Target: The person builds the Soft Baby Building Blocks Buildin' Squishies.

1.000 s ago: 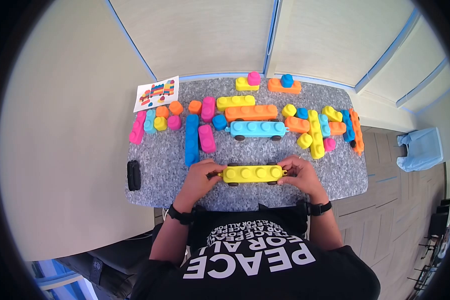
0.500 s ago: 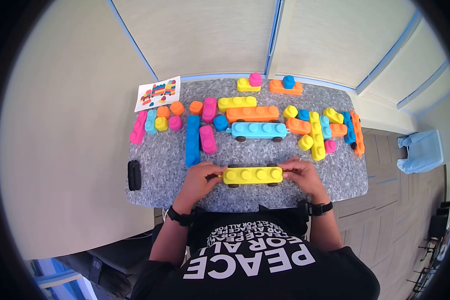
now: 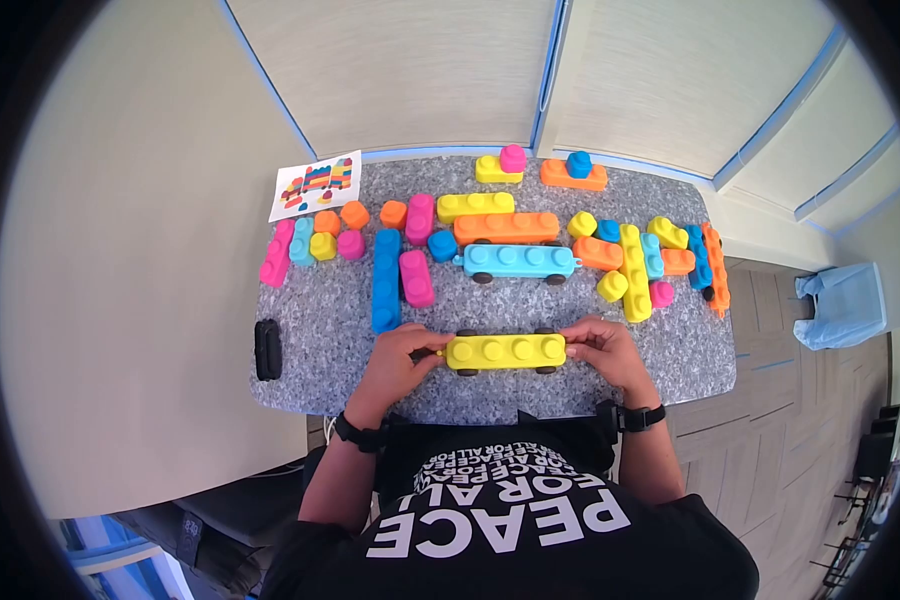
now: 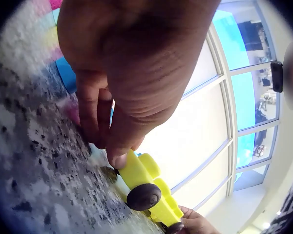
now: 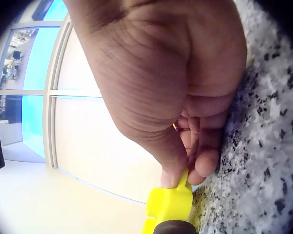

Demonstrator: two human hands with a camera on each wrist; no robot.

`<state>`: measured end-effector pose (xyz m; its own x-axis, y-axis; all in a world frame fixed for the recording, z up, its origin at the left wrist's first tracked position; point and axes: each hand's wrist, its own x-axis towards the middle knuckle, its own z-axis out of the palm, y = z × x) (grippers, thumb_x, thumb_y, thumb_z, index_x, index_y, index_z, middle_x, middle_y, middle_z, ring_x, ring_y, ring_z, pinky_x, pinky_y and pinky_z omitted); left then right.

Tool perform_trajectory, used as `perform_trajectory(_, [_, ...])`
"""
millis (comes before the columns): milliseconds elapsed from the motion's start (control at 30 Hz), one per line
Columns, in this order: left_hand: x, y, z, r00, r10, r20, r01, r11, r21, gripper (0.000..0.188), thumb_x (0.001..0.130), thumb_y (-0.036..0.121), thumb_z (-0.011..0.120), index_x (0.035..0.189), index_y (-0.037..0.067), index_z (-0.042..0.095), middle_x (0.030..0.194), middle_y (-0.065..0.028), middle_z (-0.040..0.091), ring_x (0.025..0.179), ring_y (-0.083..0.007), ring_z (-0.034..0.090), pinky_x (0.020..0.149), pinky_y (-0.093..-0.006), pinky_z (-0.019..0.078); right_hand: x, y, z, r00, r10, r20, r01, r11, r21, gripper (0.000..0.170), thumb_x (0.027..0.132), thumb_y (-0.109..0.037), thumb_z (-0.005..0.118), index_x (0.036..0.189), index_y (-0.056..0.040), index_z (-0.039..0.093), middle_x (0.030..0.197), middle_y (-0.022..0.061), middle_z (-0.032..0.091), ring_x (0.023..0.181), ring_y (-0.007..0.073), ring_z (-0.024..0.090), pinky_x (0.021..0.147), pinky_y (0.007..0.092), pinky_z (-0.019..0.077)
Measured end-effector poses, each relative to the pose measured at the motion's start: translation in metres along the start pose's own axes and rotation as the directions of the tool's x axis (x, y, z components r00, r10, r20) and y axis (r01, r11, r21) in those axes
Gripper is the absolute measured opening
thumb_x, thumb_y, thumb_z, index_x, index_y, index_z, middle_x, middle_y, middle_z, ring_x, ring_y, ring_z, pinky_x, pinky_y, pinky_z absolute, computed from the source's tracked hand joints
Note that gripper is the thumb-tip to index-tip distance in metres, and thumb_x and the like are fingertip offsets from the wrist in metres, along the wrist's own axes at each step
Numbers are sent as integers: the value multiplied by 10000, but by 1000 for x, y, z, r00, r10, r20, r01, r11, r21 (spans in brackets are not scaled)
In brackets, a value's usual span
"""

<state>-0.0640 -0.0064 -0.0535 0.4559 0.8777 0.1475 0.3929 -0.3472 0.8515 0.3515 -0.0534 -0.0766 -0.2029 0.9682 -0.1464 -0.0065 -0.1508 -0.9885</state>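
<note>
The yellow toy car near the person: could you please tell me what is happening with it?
A person holds the yellow toy car, the left hand pinching one end and the right hand the other. It is at the near side of the table, with no blocks on top. Beyond it stands a light blue toy car, with colourful blocks around.

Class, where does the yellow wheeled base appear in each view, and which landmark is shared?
Head: yellow wheeled base, below centre, between left hand and right hand.
Left wrist: base at bottom centre, slanting down rightward.
Right wrist: base at bottom centre, partly cut off.
Shared: speckled tabletop.
</note>
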Motion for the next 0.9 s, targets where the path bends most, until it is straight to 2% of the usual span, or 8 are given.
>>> perform_trajectory(267, [-1, -2, -3, 1000, -7, 1, 7, 999, 32, 430, 855, -59, 940, 1269, 40, 875, 1058, -121, 832, 961, -244, 833, 855, -335, 673, 0, 4, -1, 1000, 6, -3, -6, 1000, 1, 293, 1026, 125, 809, 1298, 19, 835, 1174, 41, 806, 1056, 108, 790, 916, 272, 636])
perform_trajectory(367, [-2, -5, -1, 999, -47, -26, 46, 999, -13, 423, 833, -33, 956, 1241, 28, 862, 1061, -126, 830, 954, -269, 830, 854, -362, 661, 0, 3, -1, 1000, 12, -5, -12, 1000, 4, 281, 1030, 117, 811, 1292, 19, 835, 1157, 38, 808, 1050, 105, 789, 910, 270, 635])
perform_trajectory(467, [-3, -4, -7, 999, -27, -43, 27, 1000, 5, 436, 823, -2, 979, 1239, 26, 852, 1058, -124, 828, 968, -272, 828, 873, -363, 668, 1, 3, -1, 1000, 14, -10, -14, 1000, 9, 267, 1031, 109, 814, 1283, 21, 834, 1147, 35, 808, 1043, 103, 788, 905, 269, 635])
perform_trajectory(567, [-6, -6, -18, 998, -44, -50, 48, 995, 89, 452, 818, 17, 995, 1246, 35, 850, 1055, -120, 830, 973, -268, 825, 864, -364, 665, 0, 4, -1, 1000, 24, -10, -24, 1000, 19, 254, 1033, 103, 817, 1273, 22, 834, 1147, 33, 808, 1041, 102, 788, 904, 269, 635])
perform_trajectory(667, [-6, -4, -24, 997, -25, -79, 27, 999, 26, 425, 843, 43, 992, 1245, 48, 856, 1030, -110, 825, 954, -256, 818, 807, -364, 645, 0, 3, 0, 1000, 15, -14, -15, 1000, 0, 248, 1035, 101, 817, 1269, 21, 834, 1141, 28, 808, 1041, 101, 787, 903, 269, 634])
perform_trajectory(767, [0, 3, -51, 989, -19, -145, 46, 982, 183, 376, 871, 59, 979, 1226, 50, 856, 1052, -106, 825, 946, -248, 813, 755, -365, 620, 0, 1, 0, 1000, 23, -9, -23, 1000, 7, 242, 1038, 95, 818, 1267, 19, 835, 1133, 18, 804, 1035, 100, 785, 901, 266, 631])
perform_trajectory(833, [18, -3, -83, 953, -20, -303, 104, 959, 264, 346, 917, 66, 945, 1247, 56, 841, 1082, -114, 826, 917, -244, 809, 718, -357, 603, 0, 2, 0, 1000, 27, -14, -27, 1000, 3, 238, 1040, 86, 823, 1267, 19, 834, 1132, 15, 803, 1033, 96, 782, 900, 262, 629])
perform_trajectory(900, [44, -2, -118, 920, -63, -388, 213, 909, 357, 414, 927, 39, 912, 1325, 60, 801, 1213, -134, 822, 1040, -302, 810, 822, -411, 637, 0, 2, 0, 1000, 24, -16, -24, 1000, -6, 231, 1043, 73, 828, 1267, 18, 833, 1132, 14, 803, 1032, 92, 779, 898, 260, 626])
